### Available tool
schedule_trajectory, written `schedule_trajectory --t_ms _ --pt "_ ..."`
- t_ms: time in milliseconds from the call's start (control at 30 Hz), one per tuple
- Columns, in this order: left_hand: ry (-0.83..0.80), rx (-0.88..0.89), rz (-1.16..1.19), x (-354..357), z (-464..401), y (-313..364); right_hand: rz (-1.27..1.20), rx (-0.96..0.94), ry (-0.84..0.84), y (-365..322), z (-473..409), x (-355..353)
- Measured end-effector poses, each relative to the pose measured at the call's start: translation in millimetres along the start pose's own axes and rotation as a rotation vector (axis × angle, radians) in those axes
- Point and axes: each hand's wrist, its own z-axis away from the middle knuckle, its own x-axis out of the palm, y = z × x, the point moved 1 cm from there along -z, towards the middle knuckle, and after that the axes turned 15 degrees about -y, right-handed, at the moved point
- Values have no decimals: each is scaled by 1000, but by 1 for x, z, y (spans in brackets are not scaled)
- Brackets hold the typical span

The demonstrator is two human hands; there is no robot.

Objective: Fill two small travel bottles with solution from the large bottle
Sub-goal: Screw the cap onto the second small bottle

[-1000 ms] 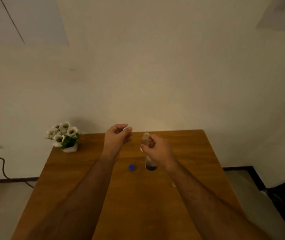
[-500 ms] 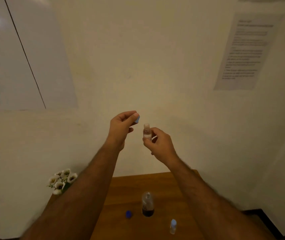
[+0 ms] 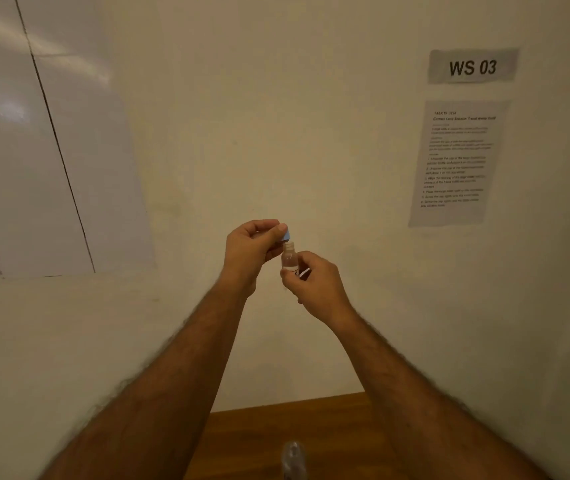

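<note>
Two hands fill the middle of my view, raised in front of the wall, and a good deal around them is lost to me. At 6 o'clock only the clear top of the large bottle (image 3: 294, 457) shows above the frame edge; its lower body is cut off, as is most of the wooden table (image 3: 259, 438) it stands on. I see no second small bottle in this view. The printed sheet (image 3: 456, 161) at 2 o'clock is too blurred to read beyond a heading, though the label (image 3: 472, 66) above it reads "WS 03".

The small travel bottle (image 3: 289, 258) stands upright in mid-air at the centre, long axis vertical, open neck pointing to 12 o'clock. Clear liquid seems to fill its body; I cannot judge the level exactly. Its base is hidden inside the right hand.

My right hand (image 3: 318, 285) pinches the bottle's lower part between thumb and curled fingertips, the other fingers folded behind. My left hand (image 3: 249, 252), at 9 o'clock of the bottle, has fingers curled tight and pinches a pale blue cap (image 3: 286, 234) between thumb and forefinger. The cap sits tilted just above the neck, at about 11 o'clock of the opening; whether it touches the rim I cannot tell.
</note>
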Motion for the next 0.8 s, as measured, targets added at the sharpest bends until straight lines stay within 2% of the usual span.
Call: schedule_trajectory --t_ms 333,500,800 --pt "-41 53 -130 4 -8 22 -17 -48 21 -18 -13 -13" --pt "-15 82 -143 2 -8 28 -63 -78 25 -24 -15 -15" --pt "-88 118 -167 5 -8 36 -37 -84 68 -30 -14 -17"
